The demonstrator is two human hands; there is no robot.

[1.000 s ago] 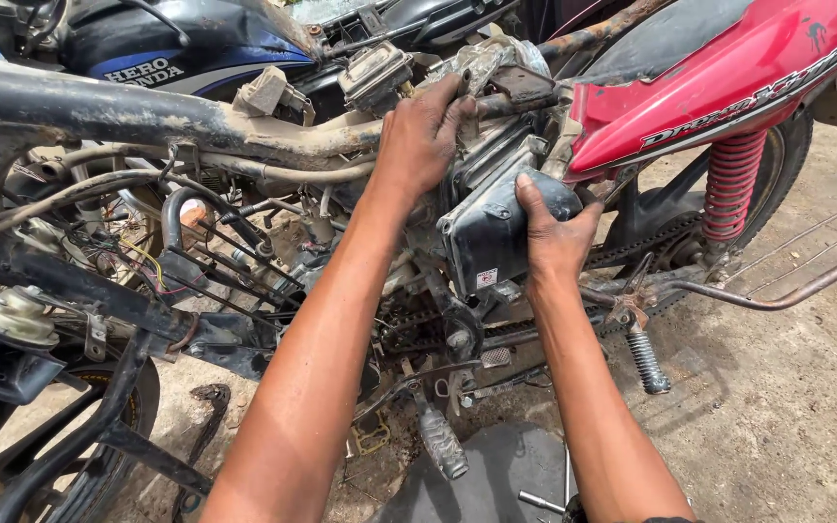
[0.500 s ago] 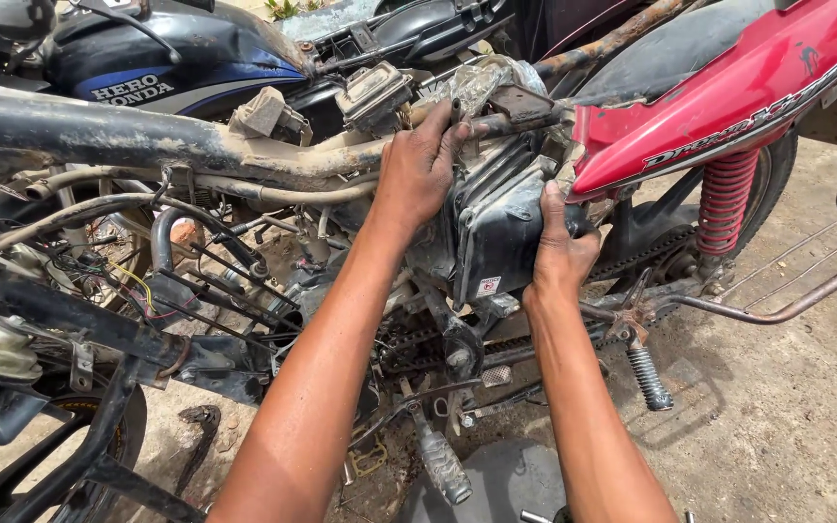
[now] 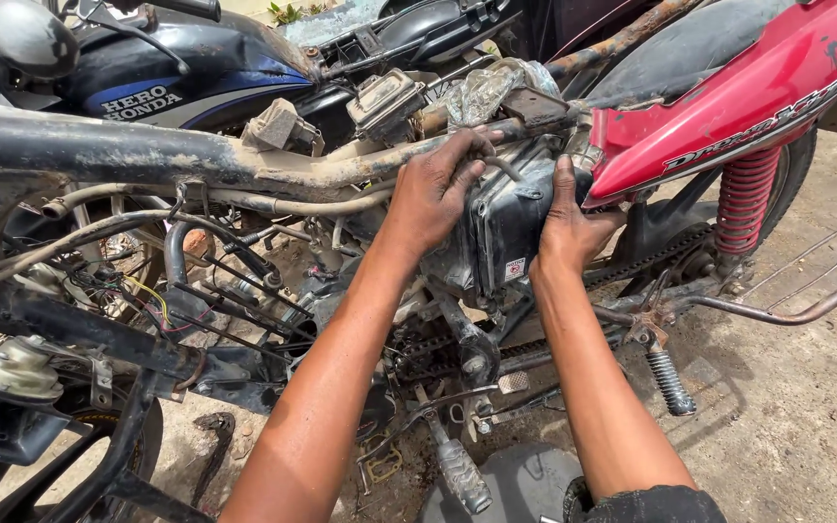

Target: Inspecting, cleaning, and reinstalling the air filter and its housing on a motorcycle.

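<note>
here we are pressing our left hand [image 3: 433,194] over the top left edge of the black plastic box [image 3: 508,223] under the rusty frame tube [image 3: 147,155], fingers curling onto it. the box is sitting between both hands. our right hand [image 3: 569,228] is gripping its right side, thumb pointing up, just beside the red rear panel [image 3: 728,107]. the box's lower half is lying hidden behind frame parts and our wrists.
</note>
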